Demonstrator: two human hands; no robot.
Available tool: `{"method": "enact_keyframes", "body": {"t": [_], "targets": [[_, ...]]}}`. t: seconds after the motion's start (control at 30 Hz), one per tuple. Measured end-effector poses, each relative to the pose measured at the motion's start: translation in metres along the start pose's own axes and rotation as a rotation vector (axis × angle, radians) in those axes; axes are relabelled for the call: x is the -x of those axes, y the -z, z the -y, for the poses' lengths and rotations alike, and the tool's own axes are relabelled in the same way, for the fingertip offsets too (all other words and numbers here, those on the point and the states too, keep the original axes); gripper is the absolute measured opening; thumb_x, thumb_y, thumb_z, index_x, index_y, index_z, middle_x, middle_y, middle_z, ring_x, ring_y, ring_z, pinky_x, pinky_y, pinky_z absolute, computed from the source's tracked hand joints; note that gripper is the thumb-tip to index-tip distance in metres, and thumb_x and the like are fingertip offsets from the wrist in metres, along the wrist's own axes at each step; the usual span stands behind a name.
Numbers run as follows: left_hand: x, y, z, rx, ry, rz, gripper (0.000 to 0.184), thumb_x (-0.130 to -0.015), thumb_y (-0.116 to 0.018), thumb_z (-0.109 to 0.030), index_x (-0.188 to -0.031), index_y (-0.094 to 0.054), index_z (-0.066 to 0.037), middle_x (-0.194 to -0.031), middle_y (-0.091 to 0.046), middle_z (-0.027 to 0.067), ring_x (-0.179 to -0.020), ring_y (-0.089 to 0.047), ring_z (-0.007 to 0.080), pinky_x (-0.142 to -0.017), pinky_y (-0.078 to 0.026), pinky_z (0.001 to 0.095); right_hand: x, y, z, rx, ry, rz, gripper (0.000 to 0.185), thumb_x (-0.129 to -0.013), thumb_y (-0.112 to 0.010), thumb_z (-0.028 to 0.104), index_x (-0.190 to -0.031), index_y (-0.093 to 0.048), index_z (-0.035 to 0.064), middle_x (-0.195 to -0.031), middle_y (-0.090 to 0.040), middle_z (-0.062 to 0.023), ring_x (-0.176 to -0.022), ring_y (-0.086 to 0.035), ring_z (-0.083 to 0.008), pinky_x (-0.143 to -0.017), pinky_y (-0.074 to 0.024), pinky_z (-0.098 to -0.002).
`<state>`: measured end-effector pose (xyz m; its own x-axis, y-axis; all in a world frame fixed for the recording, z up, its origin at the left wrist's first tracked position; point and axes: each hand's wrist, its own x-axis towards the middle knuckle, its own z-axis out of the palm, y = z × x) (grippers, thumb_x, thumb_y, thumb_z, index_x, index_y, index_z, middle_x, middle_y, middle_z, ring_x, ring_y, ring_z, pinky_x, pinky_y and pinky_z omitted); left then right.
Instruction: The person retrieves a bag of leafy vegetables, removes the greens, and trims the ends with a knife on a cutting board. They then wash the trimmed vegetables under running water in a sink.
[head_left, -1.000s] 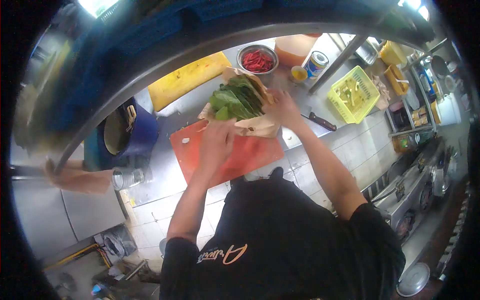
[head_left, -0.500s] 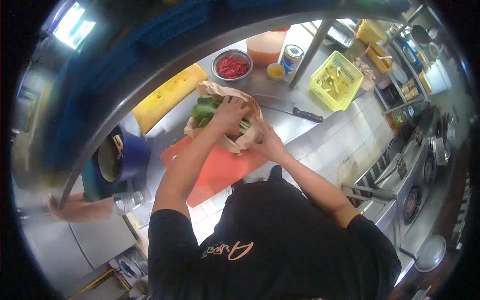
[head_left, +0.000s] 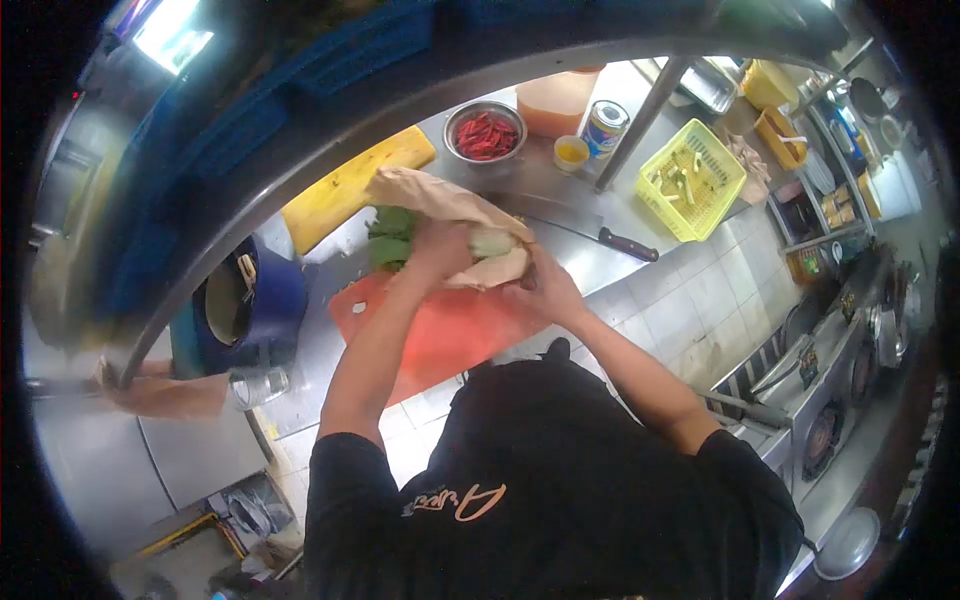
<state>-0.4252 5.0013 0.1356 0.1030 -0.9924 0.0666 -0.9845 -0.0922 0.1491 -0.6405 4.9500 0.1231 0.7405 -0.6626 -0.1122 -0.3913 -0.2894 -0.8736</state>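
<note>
A steel counter (head_left: 585,262) carries the things. Lying on it just under the hands and toward the body is a red cutting board (head_left: 440,325). Beyond the left hand (head_left: 440,252) lie a yellow board (head_left: 355,185) and — farther right — a metal bowl (head_left: 456,148). Past the right hand (head_left: 552,292) stand an orange tub (head_left: 555,105), a small cup (head_left: 569,167) and a can (head_left: 606,130); right of that hand, a knife (head_left: 628,243) lies flat — and farther right, a yellow-green basket (head_left: 662,212).

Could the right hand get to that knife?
Likely yes: only bare counter shows between the right hand and the knife, though the hand would first have to leave the paper.
</note>
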Motion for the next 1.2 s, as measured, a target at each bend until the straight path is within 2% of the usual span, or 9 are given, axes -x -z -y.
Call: {"method": "enact_keyframes", "body": {"t": [0.1, 0.2, 0.3, 0.53, 0.7, 0.9, 0.97, 1.07, 1.2], "targets": [[0.002, 0.065, 0.002, -0.061, 0.264, 0.267, 0.043, -0.063, -0.067, -0.034, -0.096, -0.063, -0.006, -0.095, -0.064, 0.0154, -0.088, -0.062, 0.0298, -0.084, -0.047, 0.0390, -0.027, -0.006, -0.022, 0.182, 0.021, 0.011, 0.075, -0.072, -0.070, 0.035, -0.130, -0.033, 0.0070, -0.117, -0.052, -0.0188, -0.092, -0.059, -0.0361, -0.077, -0.0484, -0.0412], [0.017, 0.050, 0.029, -0.081, 0.191, 0.104, 0.048, -0.063, -0.068, -0.036, -0.100, -0.060, -0.006, -0.096, -0.064, 0.0147, -0.091, -0.062, 0.0286, -0.084, -0.047, 0.0398, -0.042, -0.007, -0.010, 0.147, 0.260, -0.093, 0.072, -0.072, -0.069, 0.031, -0.130, -0.033, 0.0078, -0.124, -0.049, -0.0188, -0.095, -0.057, -0.0390, -0.076, -0.0482, -0.0421], [0.022, 0.029, 0.025, 0.119, 0.239, 0.304, 0.062, -0.063, -0.067, -0.035, -0.119, -0.053, -0.013, -0.104, -0.061, 0.0186, -0.102, -0.057, 0.0308, -0.084, -0.046, 0.0414, -0.056, -0.020, -0.022, 0.249, 0.339, -0.023, 0.071, -0.072, -0.067, 0.025, -0.131, -0.032, 0.0073, -0.132, -0.042, -0.0182, -0.098, -0.055, -0.0411, -0.078, -0.0473, -0.0440], [0.020, 0.002, 0.002, 0.128, 0.046, 0.235, 0.049, -0.071, -0.061, -0.024, -0.117, -0.055, -0.010, -0.110, -0.060, 0.0159, -0.101, -0.057, 0.0315, -0.089, -0.044, 0.0380, -0.037, -0.022, -0.010, 0.136, 0.235, 0.004, 0.066, -0.072, -0.064, 0.019, -0.130, -0.035, 0.0074, -0.139, -0.034, -0.0170, -0.100, -0.054, -0.0415, -0.082, -0.0464, -0.0450], [0.014, 0.016, 0.013, 0.453, 0.238, 0.381, 0.053, -0.067, -0.070, -0.029, -0.114, -0.057, -0.007, -0.107, -0.062, 0.0154, -0.101, -0.058, 0.0293, -0.088, -0.045, 0.0358, -0.042, -0.024, -0.048, 0.405, 0.250, -0.158, 0.057, -0.074, -0.064, 0.023, -0.125, -0.043, 0.0078, -0.125, -0.048, -0.0187, -0.094, -0.058, -0.0366, -0.079, -0.0474, -0.0440], [0.043, 0.089, 0.050, 0.478, 0.485, 0.017, 0.062, -0.060, -0.078, -0.035, -0.110, -0.057, -0.006, -0.102, -0.064, 0.0152, -0.091, -0.062, 0.0284, -0.082, -0.049, 0.0372, -0.049, -0.011, -0.038, 0.390, 0.098, -0.191, 0.039, -0.078, -0.063, 0.031, -0.105, -0.055, 0.0036, -0.089, -0.058, -0.0153, -0.081, -0.058, -0.0361, -0.070, -0.0460, -0.0448], [0.058, 0.119, 0.049, 0.601, 0.384, -0.247, 0.063, -0.054, -0.079, -0.033, -0.107, -0.059, -0.005, -0.091, -0.065, 0.0146, -0.085, -0.063, 0.0279, -0.076, -0.049, 0.0393, -0.069, -0.016, -0.037, 0.378, 0.244, -0.269, 0.040, -0.078, -0.063, 0.033, -0.104, -0.055, 0.0033, -0.088, -0.058, -0.0159, -0.080, -0.058, -0.0364, -0.069, -0.0458, -0.0447], [0.085, 0.142, 0.048, 0.327, 0.366, -0.513, 0.060, -0.056, -0.078, -0.033, -0.106, -0.059, -0.006, -0.094, -0.064, 0.0141, -0.087, -0.062, 0.0287, -0.080, -0.047, 0.0397, -0.111, -0.024, -0.021, 0.413, 0.287, -0.321, 0.041, -0.079, -0.062, 0.033, -0.106, -0.055, 0.0031, -0.090, -0.060, -0.0173, -0.083, -0.058, -0.0367, -0.070, -0.0463, -0.0446], [0.111, 0.178, -0.003, 0.252, 0.334, -0.327, 0.064, -0.056, -0.078, -0.034, -0.110, -0.056, -0.007, -0.104, -0.062, 0.0128, -0.096, -0.058, 0.0306, -0.083, -0.045, 0.0405, -0.147, -0.016, 0.011, 0.447, 0.073, -0.313, 0.036, -0.081, -0.060, 0.029, -0.109, -0.057, 0.0071, -0.092, -0.062, -0.0190, -0.085, -0.059, -0.0385, -0.074, -0.0458, -0.0448]]}}
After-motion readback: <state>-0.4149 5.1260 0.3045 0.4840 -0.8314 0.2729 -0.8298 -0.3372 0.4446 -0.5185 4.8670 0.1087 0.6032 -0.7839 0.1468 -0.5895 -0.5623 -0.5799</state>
